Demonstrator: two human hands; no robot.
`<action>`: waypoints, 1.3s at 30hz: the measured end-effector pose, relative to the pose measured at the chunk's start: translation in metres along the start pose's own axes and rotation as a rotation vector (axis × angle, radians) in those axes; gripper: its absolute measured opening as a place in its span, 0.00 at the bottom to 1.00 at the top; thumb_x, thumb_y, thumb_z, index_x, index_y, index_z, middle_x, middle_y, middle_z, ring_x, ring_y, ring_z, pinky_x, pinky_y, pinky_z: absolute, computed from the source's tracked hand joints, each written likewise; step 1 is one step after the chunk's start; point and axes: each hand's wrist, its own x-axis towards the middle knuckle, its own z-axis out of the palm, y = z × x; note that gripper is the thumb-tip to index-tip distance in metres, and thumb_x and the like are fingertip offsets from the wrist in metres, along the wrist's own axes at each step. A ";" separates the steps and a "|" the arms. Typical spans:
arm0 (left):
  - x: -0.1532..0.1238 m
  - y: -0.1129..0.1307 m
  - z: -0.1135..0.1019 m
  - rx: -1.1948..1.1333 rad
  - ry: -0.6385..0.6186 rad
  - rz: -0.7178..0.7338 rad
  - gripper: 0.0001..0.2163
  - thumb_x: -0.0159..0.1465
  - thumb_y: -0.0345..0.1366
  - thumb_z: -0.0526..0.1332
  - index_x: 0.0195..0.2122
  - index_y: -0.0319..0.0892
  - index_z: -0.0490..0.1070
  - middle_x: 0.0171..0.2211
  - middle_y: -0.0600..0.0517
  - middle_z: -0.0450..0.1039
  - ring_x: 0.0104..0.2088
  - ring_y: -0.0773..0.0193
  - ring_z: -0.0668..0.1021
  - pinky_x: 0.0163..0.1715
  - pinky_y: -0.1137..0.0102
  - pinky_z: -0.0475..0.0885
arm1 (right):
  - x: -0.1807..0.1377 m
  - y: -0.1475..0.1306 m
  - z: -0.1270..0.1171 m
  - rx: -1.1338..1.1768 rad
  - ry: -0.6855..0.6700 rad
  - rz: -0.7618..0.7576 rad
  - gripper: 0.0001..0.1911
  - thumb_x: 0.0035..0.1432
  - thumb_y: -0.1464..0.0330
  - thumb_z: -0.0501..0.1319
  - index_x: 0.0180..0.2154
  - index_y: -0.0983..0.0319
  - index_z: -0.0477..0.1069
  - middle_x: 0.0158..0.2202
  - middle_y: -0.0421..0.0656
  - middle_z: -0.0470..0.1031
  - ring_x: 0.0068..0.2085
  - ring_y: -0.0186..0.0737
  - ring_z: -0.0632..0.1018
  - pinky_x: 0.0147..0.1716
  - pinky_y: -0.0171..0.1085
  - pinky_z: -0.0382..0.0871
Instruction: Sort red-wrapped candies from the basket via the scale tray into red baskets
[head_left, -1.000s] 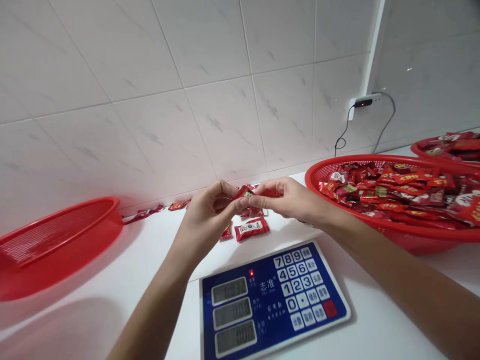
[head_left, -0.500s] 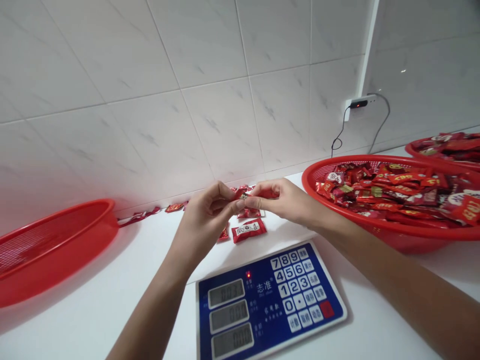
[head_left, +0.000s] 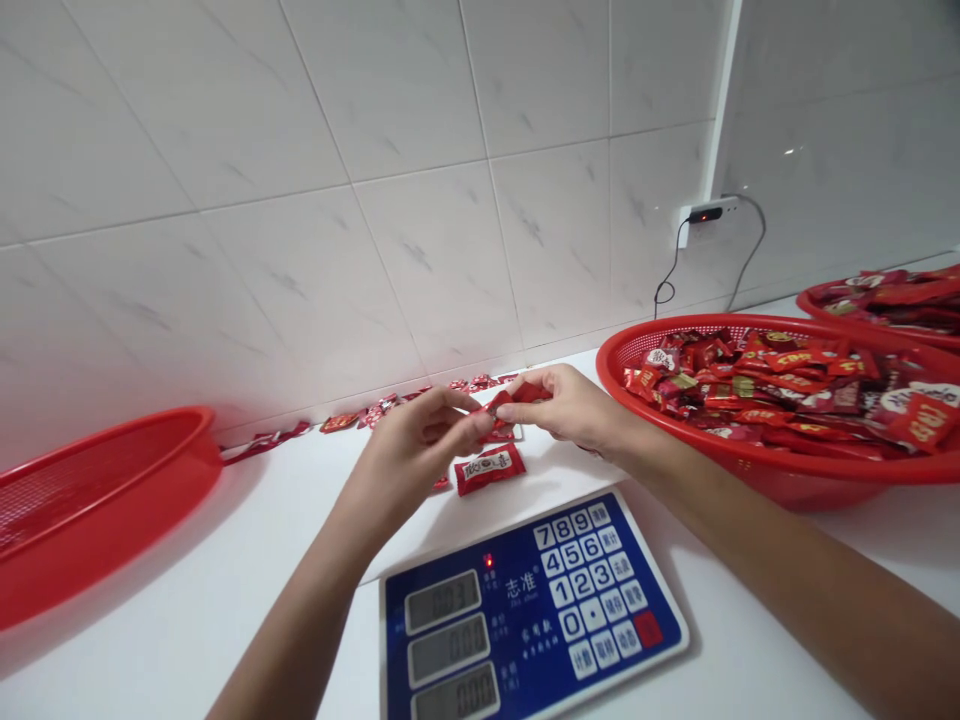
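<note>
Over the scale's white pan (head_left: 420,530), my left hand (head_left: 431,435) and my right hand (head_left: 577,408) meet, thumbs and fingers pinched. A small red-wrapped candy (head_left: 497,402) is gripped between their fingertips, partly covered by the fingers. More red wrapper (head_left: 531,392) shows within my right hand's curled fingers. Just below them a red candy with a white label (head_left: 489,468) lies on the pan. Other red packets beneath my hands are mostly hidden. In front stands the scale's blue panel (head_left: 517,600), with its displays lit.
A red basket (head_left: 675,455) full of wrapped candies stands at the right, with another filled basket (head_left: 817,300) behind it. At the left is a red basket (head_left: 150,500). Loose candies (head_left: 341,422) line the tiled wall. A cable (head_left: 667,280) hangs from a wall socket.
The view has shifted slightly, moving the scene a little left and down. My hands stay together over the pan; the fingers have shifted slightly, and more red wrapper shows at my right hand.
</note>
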 end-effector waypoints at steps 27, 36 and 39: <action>-0.007 0.015 0.008 0.279 0.069 0.048 0.09 0.64 0.42 0.58 0.33 0.42 0.72 0.27 0.52 0.76 0.27 0.62 0.76 0.28 0.67 0.69 | -0.007 -0.012 0.020 0.620 0.067 0.108 0.16 0.60 0.56 0.63 0.33 0.61 0.66 0.26 0.39 0.67 0.27 0.33 0.68 0.28 0.34 0.65; -0.004 0.011 0.000 0.222 -0.003 0.015 0.15 0.62 0.48 0.59 0.30 0.41 0.71 0.27 0.51 0.75 0.27 0.62 0.75 0.25 0.69 0.64 | -0.003 -0.002 -0.001 -0.065 -0.111 -0.187 0.16 0.54 0.55 0.67 0.33 0.62 0.75 0.32 0.42 0.76 0.36 0.38 0.74 0.38 0.38 0.66; -0.006 0.013 0.005 0.245 0.002 0.024 0.16 0.63 0.50 0.58 0.30 0.42 0.71 0.27 0.51 0.75 0.27 0.61 0.75 0.25 0.69 0.64 | -0.004 -0.002 0.002 -0.136 -0.045 -0.214 0.15 0.54 0.57 0.67 0.33 0.63 0.75 0.33 0.43 0.76 0.36 0.39 0.74 0.38 0.38 0.66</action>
